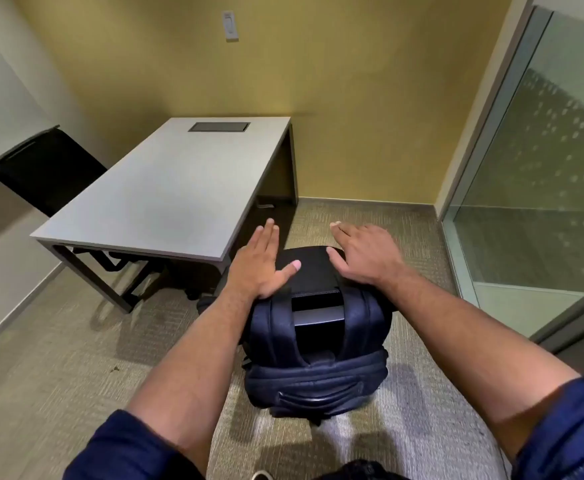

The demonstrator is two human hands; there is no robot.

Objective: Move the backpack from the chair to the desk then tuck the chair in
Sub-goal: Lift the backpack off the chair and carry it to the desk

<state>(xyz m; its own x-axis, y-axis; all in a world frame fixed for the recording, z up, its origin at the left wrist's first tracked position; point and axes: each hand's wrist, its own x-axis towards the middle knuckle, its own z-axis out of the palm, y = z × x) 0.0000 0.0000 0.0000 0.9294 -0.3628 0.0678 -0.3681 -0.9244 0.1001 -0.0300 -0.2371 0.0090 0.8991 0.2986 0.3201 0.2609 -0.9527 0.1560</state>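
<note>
Your left hand [261,263] and right hand [365,254]: grip spread, palms flat at top of backpack [318,344], nothing pinched. Backpack on chair (seat hidden beneath it), just beside bench [165,188] corner.

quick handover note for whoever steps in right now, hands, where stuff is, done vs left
Left hand: open, flat, palm down over the chair's top edge, holding nothing.
Right hand: open, spread over the same top edge, holding nothing.
Backpack: dark, straps facing the camera, apparently on the chair seat, which is hidden beneath it.
Desk: ahead and left, top bare except a built-in panel. A second black chair stands at its far-left side.
Done: nothing yet.
Left: lift the backpack onto the desk, then tuck the chair in.
</note>
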